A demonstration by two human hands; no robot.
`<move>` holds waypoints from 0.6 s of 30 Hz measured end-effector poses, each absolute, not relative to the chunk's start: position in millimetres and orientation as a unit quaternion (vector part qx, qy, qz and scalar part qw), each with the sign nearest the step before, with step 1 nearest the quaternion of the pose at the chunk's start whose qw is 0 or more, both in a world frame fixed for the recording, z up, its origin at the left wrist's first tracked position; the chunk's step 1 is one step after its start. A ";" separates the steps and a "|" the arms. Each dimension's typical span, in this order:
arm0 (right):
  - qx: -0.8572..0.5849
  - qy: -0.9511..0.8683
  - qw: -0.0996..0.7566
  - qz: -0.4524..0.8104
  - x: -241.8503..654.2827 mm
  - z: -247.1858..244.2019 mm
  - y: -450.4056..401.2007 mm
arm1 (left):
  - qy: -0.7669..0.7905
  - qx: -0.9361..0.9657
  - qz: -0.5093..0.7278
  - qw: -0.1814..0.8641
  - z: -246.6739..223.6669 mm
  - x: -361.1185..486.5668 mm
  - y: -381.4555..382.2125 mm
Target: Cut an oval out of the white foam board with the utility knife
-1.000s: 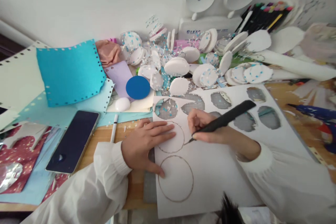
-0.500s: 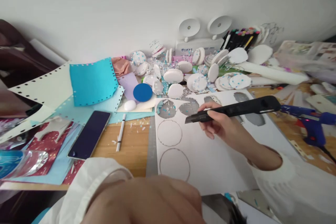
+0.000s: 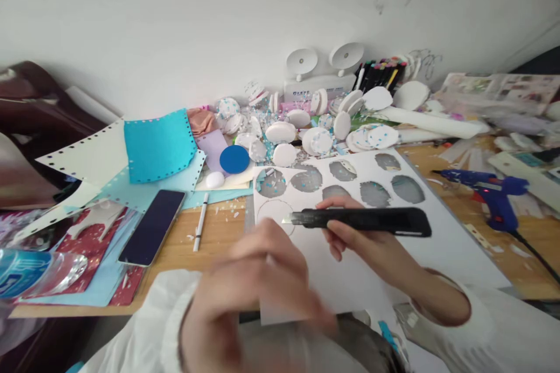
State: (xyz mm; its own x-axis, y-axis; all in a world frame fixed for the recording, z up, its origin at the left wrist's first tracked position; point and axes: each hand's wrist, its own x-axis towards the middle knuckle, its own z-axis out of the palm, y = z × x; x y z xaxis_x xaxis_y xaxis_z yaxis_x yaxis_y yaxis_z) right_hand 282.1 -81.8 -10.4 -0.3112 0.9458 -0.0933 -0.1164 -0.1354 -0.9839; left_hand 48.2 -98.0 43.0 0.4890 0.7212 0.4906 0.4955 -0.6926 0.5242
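Observation:
My right hand (image 3: 356,240) is closed around a black utility knife (image 3: 389,221), held level above the white sheet (image 3: 354,280). Its blade tip points left, over a pencilled circle (image 3: 275,201). My left hand (image 3: 258,285) hangs in the foreground, just below the blade, with its fingers bent and smeared by motion. Whether it holds anything I cannot make out. Several round holes (image 3: 375,193) in the sheet let a grey mat show through. The left hand hides the sheet's lower left part.
A blue glue gun (image 3: 494,189) lies to the right, trailing its cord. Toward the wall are heaped white discs (image 3: 284,155). On the left are a phone (image 3: 153,227), a white pen (image 3: 201,221), a blue disc (image 3: 234,159), a plastic bottle (image 3: 26,271) and coloured sheets (image 3: 160,145).
My left hand has risen from the bottom edge toward the blade. The knife has turned level and shifted slightly down and left, still in my right hand. The camera view has shifted.

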 end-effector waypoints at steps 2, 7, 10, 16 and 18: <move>-0.386 -0.484 0.415 0.666 278.6 -13.1 -87.4 | 0.358 0.851 0.355 0.149 35.4 55.2 -88.2; -0.279 -0.400 0.431 0.759 273.2 -25.6 -96.2 | 0.371 0.868 0.319 0.083 6.5 58.1 -66.7; -0.274 -0.405 0.425 0.762 273.1 -29.7 -100.4 | 0.346 0.877 0.327 0.060 -1.8 53.4 -66.1; -0.311 -0.466 0.408 0.721 269.6 -36.4 -105.1 | 0.325 0.878 0.349 0.032 -0.8 53.9 -71.1; -0.327 -0.484 0.408 0.702 266.3 -38.1 -104.6 | 0.328 0.878 0.348 0.025 -0.7 55.9 -70.8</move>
